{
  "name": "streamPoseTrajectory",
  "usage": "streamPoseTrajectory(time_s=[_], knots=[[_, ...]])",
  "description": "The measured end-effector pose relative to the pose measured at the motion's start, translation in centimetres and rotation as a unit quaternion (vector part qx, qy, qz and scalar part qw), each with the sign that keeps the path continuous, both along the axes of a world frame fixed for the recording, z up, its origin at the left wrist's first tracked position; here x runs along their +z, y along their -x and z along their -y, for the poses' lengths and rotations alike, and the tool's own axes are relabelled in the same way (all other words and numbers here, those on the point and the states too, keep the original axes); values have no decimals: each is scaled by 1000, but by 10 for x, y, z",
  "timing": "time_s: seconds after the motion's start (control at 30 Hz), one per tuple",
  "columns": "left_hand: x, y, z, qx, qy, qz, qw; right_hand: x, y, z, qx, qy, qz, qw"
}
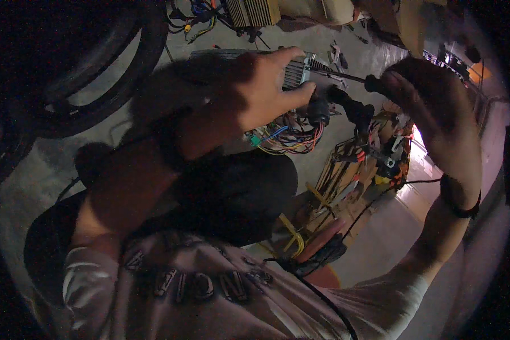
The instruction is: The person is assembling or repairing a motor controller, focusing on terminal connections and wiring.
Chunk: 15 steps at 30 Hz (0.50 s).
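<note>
My left hand point(263, 85) is closed round the end of a finned silver metal box point(294, 75), thumb below and fingers above. Opposite it, my right hand point(428, 96) wraps round the dark handle of a screwdriver point(351, 76). The screwdriver's shaft points left, its tip at the box's end face; shadow hides whether it sits in a screw. Just below the box hangs a thick black cable end point(318, 110), from which a bundle of coloured wires point(292, 139) with a green connector fans out.
Below right stands an open cardboard box point(328, 204) with mixed parts and wires. A black tyre point(105, 113) lies at the left. Another finned box point(254, 12) and loose wires point(201, 22) are at the far edge. Small tools point(337, 54) lie on the floor beyond my hands.
</note>
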<state>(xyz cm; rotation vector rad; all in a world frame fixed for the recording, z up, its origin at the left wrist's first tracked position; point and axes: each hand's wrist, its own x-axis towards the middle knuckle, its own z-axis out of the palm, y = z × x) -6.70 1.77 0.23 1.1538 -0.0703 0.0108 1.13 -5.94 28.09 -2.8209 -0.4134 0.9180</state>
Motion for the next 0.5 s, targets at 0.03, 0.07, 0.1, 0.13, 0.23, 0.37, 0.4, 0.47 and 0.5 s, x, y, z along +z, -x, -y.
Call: streamPoseTrajectory(time_s=[0.03, 0.07, 0.1, 0.13, 0.23, 0.37, 0.4, 0.47, 0.5], knots=[[-2, 1, 2, -3, 1, 1, 1000, -1, 2, -2, -3, 1, 1, 1000], [-4, 2, 2, 13, -12, 15, 1000, -2, 4, -6, -12, -29, -19, 999], [-6, 4, 2, 29, -26, 28, 999, -3, 6, -11, -21, -60, -38, 997], [-9, 7, 1, 28, -26, 29, 999, 0, 6, -15, -22, -60, -38, 997], [11, 3, -19, -8, -139, 18, 990, 8, 11, -16, 207, 53, 7, 977], [16, 2, -37, -20, -208, 7, 978, -1, 12, -16, 321, 95, 68, 940], [17, 0, -34, -23, -176, 13, 984, 0, 11, -15, 353, 111, 66, 927], [21, 0, -31, -24, -192, 56, 980, 9, 8, -16, 383, 140, 49, 912], [21, 1, -34, -18, -221, 90, 971, 9, 5, -15, 422, 153, 32, 893]])
